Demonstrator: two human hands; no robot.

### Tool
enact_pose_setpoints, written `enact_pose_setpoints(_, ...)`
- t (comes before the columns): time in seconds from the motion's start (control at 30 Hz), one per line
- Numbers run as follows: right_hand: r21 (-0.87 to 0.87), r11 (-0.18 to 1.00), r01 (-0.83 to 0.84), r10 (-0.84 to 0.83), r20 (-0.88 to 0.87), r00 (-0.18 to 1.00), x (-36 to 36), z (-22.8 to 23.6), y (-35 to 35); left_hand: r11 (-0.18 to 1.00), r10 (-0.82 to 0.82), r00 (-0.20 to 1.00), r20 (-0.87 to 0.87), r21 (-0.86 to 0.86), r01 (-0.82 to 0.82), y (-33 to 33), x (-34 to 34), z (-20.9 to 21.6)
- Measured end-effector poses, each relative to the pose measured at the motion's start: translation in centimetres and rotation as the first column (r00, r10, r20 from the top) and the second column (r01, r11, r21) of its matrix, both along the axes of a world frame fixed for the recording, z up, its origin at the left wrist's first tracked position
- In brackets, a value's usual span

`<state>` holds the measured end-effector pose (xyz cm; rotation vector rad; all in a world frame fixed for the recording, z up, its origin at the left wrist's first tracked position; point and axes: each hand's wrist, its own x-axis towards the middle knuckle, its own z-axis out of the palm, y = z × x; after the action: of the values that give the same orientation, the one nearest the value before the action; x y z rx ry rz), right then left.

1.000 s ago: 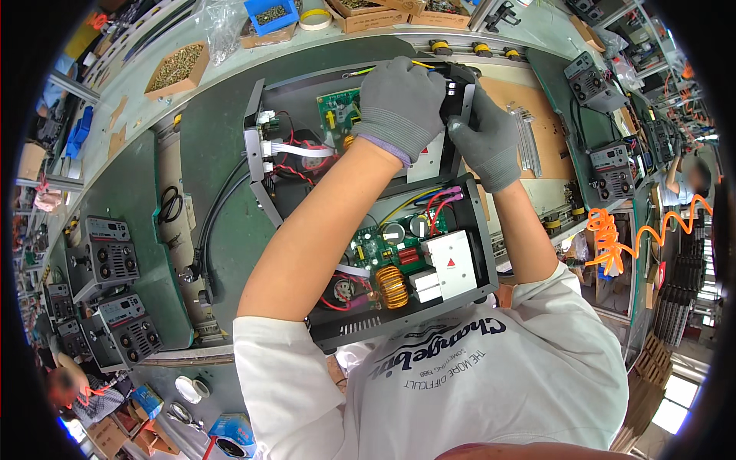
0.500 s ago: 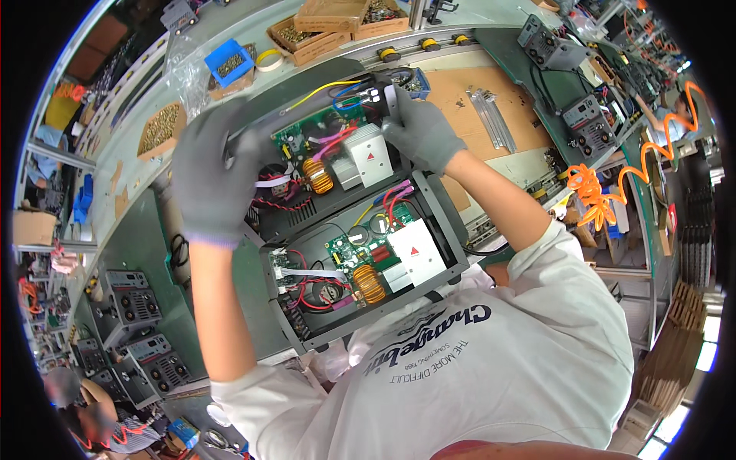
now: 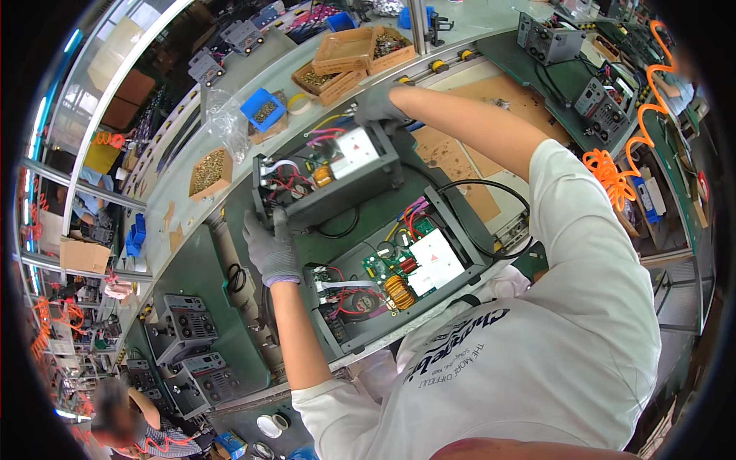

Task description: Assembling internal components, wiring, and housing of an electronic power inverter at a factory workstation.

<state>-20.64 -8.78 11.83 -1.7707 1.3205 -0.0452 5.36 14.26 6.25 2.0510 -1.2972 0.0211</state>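
Two dark open-topped metal cases with circuit boards, copper coils and wiring lie on the green work mat. My left hand point(image 3: 272, 249), in a grey glove, has its fingers closed at the near left corner of the far case point(image 3: 337, 198). My right hand point(image 3: 379, 107), gloved too, grips that case's far right end; its fingertips are partly hidden. The far case looks slightly tilted. Nearer to me rests the second case point(image 3: 399, 331), which neither hand touches. A white plate point(image 3: 437, 262) with a red triangle covers part of its board.
A blue bin point(image 3: 262, 110) and cardboard boxes point(image 3: 345, 52) of small parts stand along the back. A black cable point(image 3: 529, 207) loops at the right. Finished-looking grey units point(image 3: 188, 326) sit at the left, with others point(image 3: 548, 40) at the far right. Orange coiled hose point(image 3: 609, 180) hangs beyond.
The far case has been turned and lowered away from the near case, leaving a wider gap. My left hand has shifted to its near corner. The whole view has swung.
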Motion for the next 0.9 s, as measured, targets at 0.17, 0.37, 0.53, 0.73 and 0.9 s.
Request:
enact_pose_setpoints(0.17, -0.296, 0.953, -0.061, 0.027, -0.118, 0.993, -2.3, -2.3, 0.3, 0.946, 0.180, 0.973, 0.148, 0.244, -0.212, 0.3, -6.3, 7.1)
enact_pose_setpoints(0.37, -0.326, 0.942, -0.085, 0.065, -0.073, 0.995, -2.9, -2.6, 1.3, 0.846, -0.523, 0.763, 0.380, 0.336, 0.414, -7.0, -5.1, 7.3)
enact_pose_setpoints(0.53, -0.388, 0.915, -0.111, 0.089, -0.074, 0.993, -2.8, -1.6, 3.3, 0.812, -0.559, 0.773, 0.300, 0.388, 0.437, -13.8, -2.8, 2.7)
enact_pose_setpoints(0.73, -0.829, 0.558, -0.040, -0.043, -0.077, 0.996, -1.5, -1.8, 7.6, 0.715, -0.508, 0.861, 0.026, 0.571, 0.405, -15.2, -3.4, 1.7)
enact_pose_setpoints(0.9, -0.923, 0.268, -0.275, 0.287, -0.196, 0.938, -1.3, -3.7, 7.2, 0.790, -0.463, 0.884, -0.064, 0.423, 0.444, -14.5, -3.8, 1.6)
